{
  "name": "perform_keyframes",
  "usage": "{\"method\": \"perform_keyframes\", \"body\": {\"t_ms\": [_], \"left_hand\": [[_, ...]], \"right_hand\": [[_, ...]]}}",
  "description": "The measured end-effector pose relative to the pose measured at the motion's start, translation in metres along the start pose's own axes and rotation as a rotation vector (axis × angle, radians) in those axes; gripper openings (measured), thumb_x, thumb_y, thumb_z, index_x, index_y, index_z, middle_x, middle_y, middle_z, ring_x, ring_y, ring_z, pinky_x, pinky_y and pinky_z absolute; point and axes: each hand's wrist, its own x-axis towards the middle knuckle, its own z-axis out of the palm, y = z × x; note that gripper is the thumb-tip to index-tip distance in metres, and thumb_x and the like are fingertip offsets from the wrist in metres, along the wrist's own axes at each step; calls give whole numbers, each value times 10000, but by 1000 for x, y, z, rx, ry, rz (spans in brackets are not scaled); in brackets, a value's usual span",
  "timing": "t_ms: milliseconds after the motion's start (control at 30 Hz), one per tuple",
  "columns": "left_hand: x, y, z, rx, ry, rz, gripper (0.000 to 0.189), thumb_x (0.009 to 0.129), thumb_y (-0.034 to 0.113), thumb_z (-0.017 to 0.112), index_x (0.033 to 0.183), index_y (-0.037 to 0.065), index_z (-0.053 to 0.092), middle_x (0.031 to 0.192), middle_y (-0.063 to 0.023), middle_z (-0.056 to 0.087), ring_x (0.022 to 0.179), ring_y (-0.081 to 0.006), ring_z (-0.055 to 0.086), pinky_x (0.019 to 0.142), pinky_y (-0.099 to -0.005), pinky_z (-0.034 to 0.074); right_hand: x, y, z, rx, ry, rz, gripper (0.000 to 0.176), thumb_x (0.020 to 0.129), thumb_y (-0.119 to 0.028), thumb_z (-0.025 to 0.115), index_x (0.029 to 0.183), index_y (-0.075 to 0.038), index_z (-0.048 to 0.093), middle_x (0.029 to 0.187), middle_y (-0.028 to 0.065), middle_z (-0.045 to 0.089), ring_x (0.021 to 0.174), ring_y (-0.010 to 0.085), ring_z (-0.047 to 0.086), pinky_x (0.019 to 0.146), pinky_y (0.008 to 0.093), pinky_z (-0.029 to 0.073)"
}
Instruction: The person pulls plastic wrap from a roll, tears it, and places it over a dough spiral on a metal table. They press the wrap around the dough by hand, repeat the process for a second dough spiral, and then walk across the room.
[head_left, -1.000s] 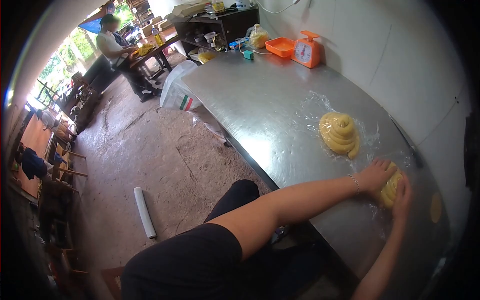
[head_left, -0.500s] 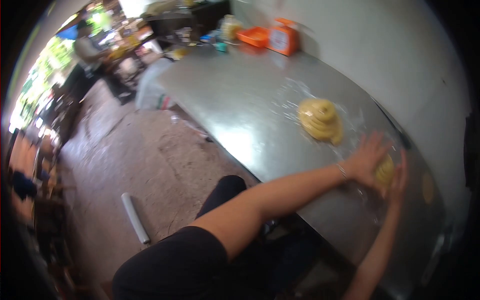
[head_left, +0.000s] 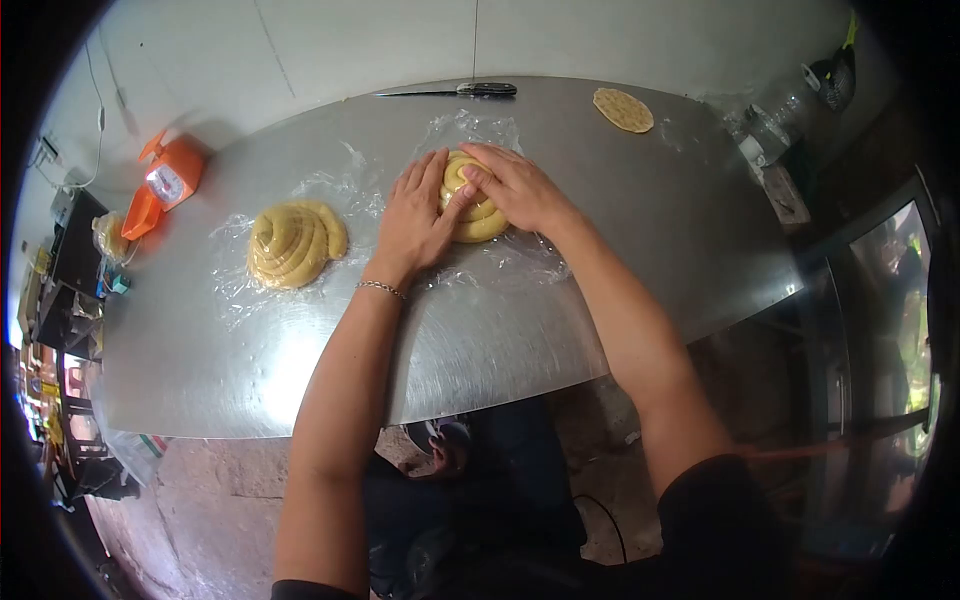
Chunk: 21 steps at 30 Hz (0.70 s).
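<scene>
A coiled yellow dough spiral (head_left: 482,226) sits on clear plastic wrap (head_left: 500,265) on the metal table. My left hand (head_left: 413,218), with a bracelet at the wrist, lies along its left side, fingers stretched out and thumb on the dough. From the right, my right hand (head_left: 520,190) rests over its top and side with fingers extended. Both hands touch the dough without closing round it, and cover much of it. To the left, a second dough coil (head_left: 295,243) stands on its own sheet of wrap, untouched.
A black-handled knife (head_left: 487,90) lies at the table's (head_left: 480,365) back edge, with a flat round piece (head_left: 623,110) to its right. An orange scale (head_left: 173,177) and orange tray (head_left: 141,214) stand at left. A clear plastic bottle (head_left: 772,122) is at far right.
My view has swung right from the doorway side to face the table. Both hands stay around the same dough coil and now sit closer in on it, the fingers less spread.
</scene>
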Motion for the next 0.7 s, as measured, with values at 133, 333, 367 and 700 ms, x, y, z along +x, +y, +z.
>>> {"method": "perform_keyframes", "body": {"t_ms": [133,333,367,700], "left_hand": [[1,-1,-26,181,-172,-92,1014,1005,812,466,1653,33,425,1663,-240,467,1588,-444,360,1329,-606,174],[-2,1,-17,238,235,92,866,1083,631,515,1687,35,345,1698,-310,369,1597,-479,327,1320,-601,216],[-2,8,-18,133,218,116,833,1095,592,512,1687,32,339,1699,-310,365,1596,-482,327,1318,-592,228],[-5,-10,-18,-34,-129,108,1015,936,546,783,1693,42,331,1704,-238,406,1617,-420,323,1336,-524,247]], "right_hand": [[1,19,-16,-97,-114,214,750,1127,-655,380,1583,-89,565,1658,177,513,1597,360,379,1326,545,220],[4,-14,-23,-106,187,-21,805,1115,-670,411,1579,-26,545,1622,235,532,1547,406,443,1303,541,292],[5,-26,-20,-18,239,-120,800,1116,-659,428,1576,-14,543,1608,243,543,1530,410,466,1292,535,318],[-3,-17,-7,-15,-34,-85,875,996,-682,658,1600,-65,517,1605,207,549,1509,396,494,1276,524,359]]}}
